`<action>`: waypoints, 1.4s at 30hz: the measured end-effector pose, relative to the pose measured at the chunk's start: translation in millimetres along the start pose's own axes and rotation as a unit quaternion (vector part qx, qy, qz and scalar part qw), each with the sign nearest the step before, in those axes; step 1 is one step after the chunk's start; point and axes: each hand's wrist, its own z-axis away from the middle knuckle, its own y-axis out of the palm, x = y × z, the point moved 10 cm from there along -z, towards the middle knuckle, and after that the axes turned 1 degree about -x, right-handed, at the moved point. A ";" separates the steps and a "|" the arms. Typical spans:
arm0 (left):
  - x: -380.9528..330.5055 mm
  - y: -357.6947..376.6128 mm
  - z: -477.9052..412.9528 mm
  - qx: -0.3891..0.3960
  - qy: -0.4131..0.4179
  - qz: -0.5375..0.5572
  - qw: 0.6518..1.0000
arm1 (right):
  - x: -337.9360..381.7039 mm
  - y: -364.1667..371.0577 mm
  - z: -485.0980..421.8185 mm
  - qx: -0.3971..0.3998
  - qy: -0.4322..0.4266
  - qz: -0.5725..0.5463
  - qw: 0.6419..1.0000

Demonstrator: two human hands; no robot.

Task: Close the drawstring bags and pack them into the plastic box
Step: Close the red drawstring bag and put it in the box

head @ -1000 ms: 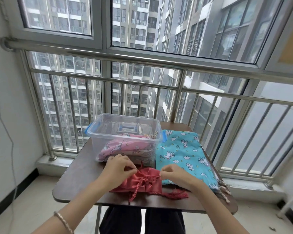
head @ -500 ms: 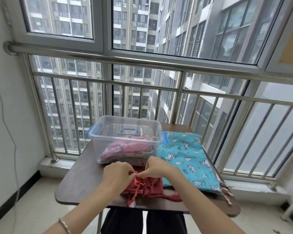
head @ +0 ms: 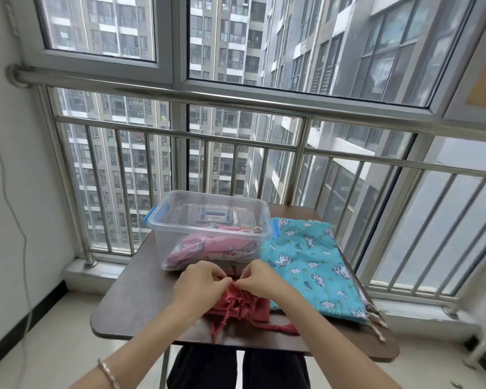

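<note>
A small red satin drawstring bag lies gathered at the table's front, its red cords and tassel trailing toward me. My left hand and my right hand meet above it, each pinching the top edge of the red bag. Behind them stands the clear plastic box with blue latches, holding a pink unicorn-print bag. A large turquoise unicorn-print bag lies flat to the right of the box, its cords hanging off the table's front right.
The small dark brown table stands against a steel window railing. A white wall rises at the left with a thin cable down it. My dark-clothed legs show under the table's front edge.
My right hand moved left from the bag's right side to meet my left hand at the bag's top. The red bag looks more bunched than before.
</note>
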 end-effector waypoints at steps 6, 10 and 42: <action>-22.3 -5.7 9.2 -0.066 0.129 0.136 0.980 | 9.2 -15.6 11.6 -0.063 -0.066 -0.057 0.994; -39.3 6.4 11.0 -0.017 0.217 0.103 0.971 | 17.8 -12.4 19.1 -0.021 -0.102 -0.061 0.993; -18.6 25.6 -18.2 0.145 0.121 0.078 0.979 | -4.9 8.7 26.9 0.075 0.003 -0.397 0.915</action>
